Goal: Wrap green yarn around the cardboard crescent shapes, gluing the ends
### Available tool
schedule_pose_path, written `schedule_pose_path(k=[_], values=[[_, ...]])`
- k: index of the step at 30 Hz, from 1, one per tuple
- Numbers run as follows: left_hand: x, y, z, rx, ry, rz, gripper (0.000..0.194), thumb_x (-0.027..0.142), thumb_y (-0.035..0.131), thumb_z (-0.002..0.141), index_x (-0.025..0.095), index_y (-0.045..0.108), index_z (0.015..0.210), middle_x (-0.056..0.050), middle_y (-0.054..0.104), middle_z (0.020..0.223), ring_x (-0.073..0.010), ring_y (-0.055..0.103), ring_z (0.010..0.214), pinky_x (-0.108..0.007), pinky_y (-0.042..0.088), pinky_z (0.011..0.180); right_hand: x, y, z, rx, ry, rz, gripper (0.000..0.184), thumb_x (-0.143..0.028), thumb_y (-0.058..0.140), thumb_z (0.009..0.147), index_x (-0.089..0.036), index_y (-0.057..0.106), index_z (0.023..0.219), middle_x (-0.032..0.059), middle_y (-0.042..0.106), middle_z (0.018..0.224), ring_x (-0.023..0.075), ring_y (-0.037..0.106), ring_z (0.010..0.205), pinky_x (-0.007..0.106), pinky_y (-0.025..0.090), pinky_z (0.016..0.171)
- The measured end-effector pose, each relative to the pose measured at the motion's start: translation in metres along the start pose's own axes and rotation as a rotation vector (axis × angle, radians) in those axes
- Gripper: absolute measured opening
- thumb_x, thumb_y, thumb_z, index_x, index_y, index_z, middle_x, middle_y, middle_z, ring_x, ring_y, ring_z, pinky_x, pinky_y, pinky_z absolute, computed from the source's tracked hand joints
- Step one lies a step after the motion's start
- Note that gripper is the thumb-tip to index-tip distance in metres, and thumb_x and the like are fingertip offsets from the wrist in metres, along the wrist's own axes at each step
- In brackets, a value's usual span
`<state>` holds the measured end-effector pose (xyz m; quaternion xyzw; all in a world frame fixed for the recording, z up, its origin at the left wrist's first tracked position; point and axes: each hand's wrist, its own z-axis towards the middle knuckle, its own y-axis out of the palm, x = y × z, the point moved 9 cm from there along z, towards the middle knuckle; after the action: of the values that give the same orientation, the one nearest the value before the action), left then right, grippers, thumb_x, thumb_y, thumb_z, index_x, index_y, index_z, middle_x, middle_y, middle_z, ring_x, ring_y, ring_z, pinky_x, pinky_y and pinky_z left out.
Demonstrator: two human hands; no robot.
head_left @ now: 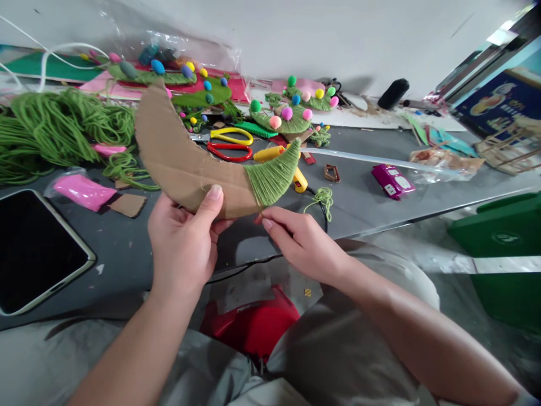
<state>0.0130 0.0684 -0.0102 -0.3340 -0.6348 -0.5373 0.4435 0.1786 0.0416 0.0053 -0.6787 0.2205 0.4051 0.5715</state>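
Observation:
My left hand [188, 242] grips a crescent-shaped piece of brown cardboard [181, 160] from below, thumb on its front face. Green yarn [274, 175] is wound in tight rows around the crescent's right tip; the rest is bare cardboard. My right hand [302, 239] is closed in a pinch at the lower edge, where the winding ends. The strand between those fingers is mostly hidden. Behind the crescent lie scissors [230, 151] with one yellow and one red handle, and a yellow glue gun [301, 180], partly covered by the wound tip.
A large heap of green yarn [63, 127] lies left, near a pink packet [84, 192] and a dark-screened tablet [40, 254]. Yarn-covered crescents with pom-poms [291, 115] line the wall. A purple packet [393, 181] lies right; a green bin [499, 237] stands beyond the table edge.

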Motion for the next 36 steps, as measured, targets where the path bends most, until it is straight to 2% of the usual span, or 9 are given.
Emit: schedule_pose_path(k=[11, 15, 19, 22, 25, 28, 29, 31, 36], values=[[-0.011, 0.001, 0.005, -0.063, -0.105, 0.039, 0.034, 0.034, 0.077, 0.082, 0.031, 0.065, 0.113, 0.003, 0.069, 0.132, -0.0286, 0.068, 0.115, -0.034, 0.064, 0.072, 0.011, -0.004, 0.006, 0.018, 0.001, 0.154, 0.029, -0.031, 0.045, 0.102, -0.018, 0.070, 0.108, -0.0033, 0.049, 0.064, 0.0117, 0.044, 0.062, 0.024, 0.037, 0.063], [-0.013, 0.000, 0.006, -0.042, -0.156, 0.018, 0.028, 0.030, 0.080, 0.078, 0.028, 0.068, 0.103, 0.001, 0.074, 0.117, -0.0230, 0.074, 0.094, -0.028, 0.061, 0.059, 0.019, -0.004, 0.009, -0.050, 0.026, 0.226, 0.027, -0.025, 0.047, 0.098, -0.015, 0.071, 0.103, -0.0013, 0.057, 0.071, 0.0101, 0.045, 0.062, 0.023, 0.039, 0.061], [-0.012, 0.000, 0.005, -0.042, -0.199, 0.025, 0.024, 0.025, 0.081, 0.075, 0.026, 0.069, 0.096, 0.001, 0.076, 0.106, -0.0198, 0.073, 0.084, -0.025, 0.060, 0.053, 0.024, -0.014, 0.019, -0.085, -0.087, 0.203, 0.019, -0.023, 0.056, 0.091, -0.015, 0.073, 0.094, 0.0008, 0.064, 0.081, 0.0127, 0.053, 0.073, 0.025, 0.044, 0.069], [-0.011, 0.002, 0.003, -0.087, -0.200, 0.030, 0.025, 0.027, 0.082, 0.076, 0.027, 0.068, 0.096, 0.001, 0.076, 0.103, -0.0197, 0.073, 0.083, -0.024, 0.061, 0.053, 0.026, -0.030, 0.030, -0.080, -0.182, 0.122, 0.009, -0.023, 0.065, 0.083, -0.017, 0.071, 0.079, 0.0002, 0.062, 0.072, 0.0149, 0.053, 0.072, 0.028, 0.046, 0.069], [-0.013, 0.004, 0.001, -0.139, -0.211, -0.006, 0.028, 0.025, 0.083, 0.074, 0.026, 0.068, 0.098, 0.001, 0.075, 0.101, -0.0179, 0.073, 0.078, -0.023, 0.061, 0.052, 0.027, -0.037, 0.043, -0.183, -0.215, 0.064, 0.013, -0.017, 0.068, 0.077, -0.019, 0.063, 0.064, -0.0007, 0.057, 0.063, 0.0143, 0.050, 0.066, 0.029, 0.046, 0.065], [-0.017, 0.006, 0.000, -0.184, -0.223, 0.008, 0.029, 0.026, 0.083, 0.075, 0.026, 0.069, 0.100, -0.002, 0.075, 0.108, -0.0216, 0.073, 0.084, -0.027, 0.063, 0.055, 0.030, -0.040, 0.054, -0.265, -0.157, 0.153, 0.003, -0.020, 0.069, 0.080, -0.017, 0.070, 0.078, 0.0024, 0.068, 0.077, 0.0143, 0.058, 0.071, 0.028, 0.049, 0.067], [-0.018, 0.007, 0.000, -0.203, -0.225, 0.026, 0.030, 0.027, 0.083, 0.075, 0.026, 0.069, 0.101, -0.004, 0.075, 0.109, -0.0235, 0.074, 0.087, -0.029, 0.064, 0.056, 0.032, -0.041, 0.057, -0.272, -0.123, 0.190, 0.008, -0.024, 0.068, 0.083, -0.016, 0.071, 0.084, 0.0034, 0.070, 0.081, 0.0141, 0.060, 0.072, 0.027, 0.049, 0.066], [-0.019, 0.010, -0.001, -0.240, -0.213, 0.064, 0.034, 0.029, 0.083, 0.075, 0.024, 0.068, 0.105, -0.006, 0.075, 0.109, -0.0265, 0.073, 0.091, -0.033, 0.064, 0.060, 0.036, -0.041, 0.060, -0.264, -0.067, 0.226, 0.017, -0.031, 0.067, 0.087, -0.015, 0.071, 0.088, 0.0028, 0.069, 0.078, 0.0121, 0.059, 0.068, 0.024, 0.047, 0.060], [-0.017, 0.013, -0.003, -0.280, -0.158, 0.186, 0.042, 0.028, 0.082, 0.075, 0.020, 0.067, 0.113, -0.008, 0.075, 0.106, -0.0288, 0.072, 0.094, -0.038, 0.065, 0.068, 0.030, -0.047, 0.060, -0.215, -0.054, 0.147, 0.029, -0.040, 0.073, 0.085, -0.013, 0.069, 0.078, -0.0049, 0.052, 0.060, 0.0050, 0.039, 0.052, 0.020, 0.028, 0.047]])
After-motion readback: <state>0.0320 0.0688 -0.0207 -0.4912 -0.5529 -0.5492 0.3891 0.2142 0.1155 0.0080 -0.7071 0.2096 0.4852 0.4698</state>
